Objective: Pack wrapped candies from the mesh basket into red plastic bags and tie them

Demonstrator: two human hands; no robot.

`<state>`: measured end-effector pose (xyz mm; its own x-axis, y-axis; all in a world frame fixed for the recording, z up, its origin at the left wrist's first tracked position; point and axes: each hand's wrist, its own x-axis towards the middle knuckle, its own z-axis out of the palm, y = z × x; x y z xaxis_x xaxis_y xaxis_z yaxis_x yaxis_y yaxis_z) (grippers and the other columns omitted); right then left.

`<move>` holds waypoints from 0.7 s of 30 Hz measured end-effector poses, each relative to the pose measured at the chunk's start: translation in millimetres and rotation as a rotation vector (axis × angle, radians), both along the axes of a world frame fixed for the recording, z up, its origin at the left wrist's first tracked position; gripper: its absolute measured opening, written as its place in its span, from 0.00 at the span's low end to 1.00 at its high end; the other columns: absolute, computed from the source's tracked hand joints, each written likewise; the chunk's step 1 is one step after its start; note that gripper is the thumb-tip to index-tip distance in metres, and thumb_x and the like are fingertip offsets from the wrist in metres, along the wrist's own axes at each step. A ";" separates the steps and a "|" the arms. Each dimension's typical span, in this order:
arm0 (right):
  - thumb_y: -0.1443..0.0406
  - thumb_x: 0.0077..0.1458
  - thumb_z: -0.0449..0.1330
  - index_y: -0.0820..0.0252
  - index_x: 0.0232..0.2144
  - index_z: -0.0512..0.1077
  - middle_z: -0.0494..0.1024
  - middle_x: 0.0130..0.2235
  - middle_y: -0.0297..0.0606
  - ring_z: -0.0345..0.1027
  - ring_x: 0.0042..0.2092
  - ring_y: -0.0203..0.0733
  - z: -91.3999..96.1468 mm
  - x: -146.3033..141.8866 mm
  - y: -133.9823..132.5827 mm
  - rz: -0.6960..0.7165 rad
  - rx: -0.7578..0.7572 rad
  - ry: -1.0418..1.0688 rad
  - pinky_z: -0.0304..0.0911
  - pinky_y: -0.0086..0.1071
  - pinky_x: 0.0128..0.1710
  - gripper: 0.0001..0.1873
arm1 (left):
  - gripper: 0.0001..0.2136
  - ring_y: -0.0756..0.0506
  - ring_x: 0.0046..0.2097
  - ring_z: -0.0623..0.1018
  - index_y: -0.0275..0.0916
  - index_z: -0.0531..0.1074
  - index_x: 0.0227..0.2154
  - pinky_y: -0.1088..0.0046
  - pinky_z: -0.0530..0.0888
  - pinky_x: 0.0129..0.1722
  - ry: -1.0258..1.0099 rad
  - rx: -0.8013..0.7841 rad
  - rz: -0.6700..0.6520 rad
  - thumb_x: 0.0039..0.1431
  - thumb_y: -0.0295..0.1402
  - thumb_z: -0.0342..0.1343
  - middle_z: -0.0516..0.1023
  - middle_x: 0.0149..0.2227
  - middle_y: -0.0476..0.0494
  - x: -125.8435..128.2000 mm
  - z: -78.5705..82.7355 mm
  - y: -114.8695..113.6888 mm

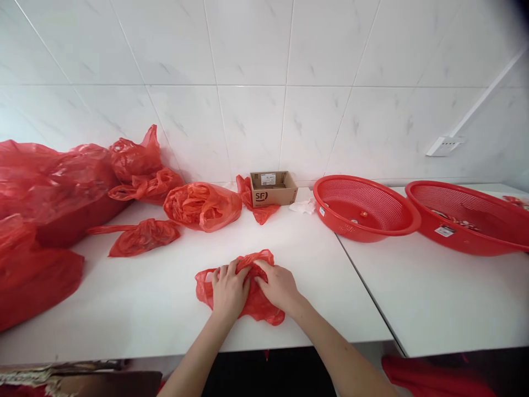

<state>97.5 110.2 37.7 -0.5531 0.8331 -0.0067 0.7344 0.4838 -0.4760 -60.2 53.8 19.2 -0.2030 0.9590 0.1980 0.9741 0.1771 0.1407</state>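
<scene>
A crumpled red plastic bag (260, 300) lies near the front edge of the white table, directly under both hands. My left hand (230, 286) rests on its left part, fingers curled into the thin plastic. From the right, my right hand (278, 284) grips the bag's upper middle, with thumb and fingers bent around gathered folds. The fingertips of both hands almost meet over the bunched plastic. Whether anything is inside the bag cannot be made out.
Full red bags (78, 187) crowd the table's left side, with a knotted small bag (146, 237) and a rolled bag (202, 207) beside them. A cardboard box (275, 196) stands by the wall. Two red baskets, a nearer one (367, 234) and another (475, 242), sit right across a table seam.
</scene>
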 end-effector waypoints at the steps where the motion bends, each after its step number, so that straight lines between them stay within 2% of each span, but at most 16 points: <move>1: 0.63 0.62 0.50 0.49 0.60 0.63 0.80 0.41 0.37 0.74 0.42 0.44 1.2 3.5 3.9 -0.003 -0.002 -0.047 0.63 0.33 0.41 0.24 | 0.16 0.37 0.51 0.74 0.46 0.77 0.47 0.53 0.68 0.52 0.002 -0.011 0.032 0.63 0.31 0.47 0.72 0.56 0.40 -8.9 1.8 1.4; 4: 0.68 0.59 0.50 0.54 0.60 0.64 0.80 0.42 0.41 0.74 0.43 0.48 8.8 29.8 22.1 -0.045 -0.014 -0.169 0.62 0.35 0.40 0.27 | 0.18 0.36 0.46 0.77 0.36 0.77 0.44 0.55 0.73 0.44 -0.002 -0.048 0.170 0.59 0.24 0.45 0.68 0.56 0.31 -44.2 8.8 2.5; 7: 0.71 0.54 0.53 0.54 0.60 0.63 0.79 0.45 0.41 0.73 0.45 0.49 15.4 60.4 38.8 -0.042 -0.065 -0.189 0.62 0.34 0.39 0.30 | 0.21 0.37 0.44 0.78 0.35 0.76 0.46 0.58 0.75 0.37 -0.033 -0.095 0.207 0.54 0.19 0.44 0.65 0.58 0.30 -68.8 12.8 -2.4; 11: 0.68 0.51 0.58 0.48 0.59 0.64 0.76 0.51 0.37 0.71 0.48 0.47 24.5 82.8 42.0 -0.038 -0.176 -0.163 0.64 0.33 0.43 0.31 | 0.21 0.36 0.52 0.75 0.40 0.78 0.43 0.63 0.76 0.37 -0.091 -0.134 0.125 0.53 0.19 0.45 0.62 0.62 0.37 -66.9 13.4 -14.6; 13: 0.61 0.53 0.60 0.47 0.60 0.64 0.73 0.54 0.38 0.70 0.51 0.47 34.2 91.1 37.3 -0.013 -0.262 -0.053 0.64 0.35 0.48 0.31 | 0.21 0.39 0.55 0.73 0.45 0.77 0.46 0.66 0.77 0.39 -0.154 -0.097 0.064 0.58 0.22 0.45 0.59 0.64 0.41 -61.7 14.8 -21.7; 15: 0.54 0.56 0.59 0.46 0.60 0.64 0.69 0.58 0.39 0.67 0.55 0.46 46.9 103.0 33.5 0.017 -0.272 0.118 0.63 0.37 0.52 0.30 | 0.19 0.41 0.55 0.72 0.49 0.77 0.48 0.69 0.77 0.39 -0.298 0.001 -0.023 0.62 0.28 0.44 0.58 0.64 0.44 -58.9 17.2 -29.7; 16: 0.52 0.57 0.57 0.45 0.60 0.64 0.67 0.59 0.39 0.65 0.57 0.46 53.0 111.1 33.4 0.008 -0.212 0.198 0.63 0.37 0.53 0.28 | 0.18 0.41 0.53 0.73 0.50 0.77 0.47 0.69 0.78 0.38 -0.390 0.052 -0.063 0.63 0.31 0.44 0.59 0.64 0.45 -58.3 18.5 -33.9; 18: 0.52 0.60 0.54 0.46 0.57 0.67 0.65 0.61 0.39 0.60 0.60 0.46 62.0 131.1 39.4 -0.110 0.038 0.287 0.62 0.38 0.55 0.24 | 0.17 0.42 0.48 0.76 0.51 0.77 0.47 0.70 0.78 0.35 -0.553 0.114 -0.101 0.63 0.36 0.45 0.63 0.62 0.44 -57.5 20.4 -42.3; 21: 0.57 0.60 0.54 0.55 0.56 0.68 0.66 0.61 0.45 0.56 0.63 0.51 64.6 165.6 61.5 -0.388 0.440 0.141 0.55 0.45 0.59 0.23 | 0.17 0.42 0.47 0.78 0.52 0.76 0.49 0.69 0.78 0.38 -0.693 0.100 -0.058 0.61 0.42 0.49 0.71 0.56 0.44 -53.6 21.2 -53.5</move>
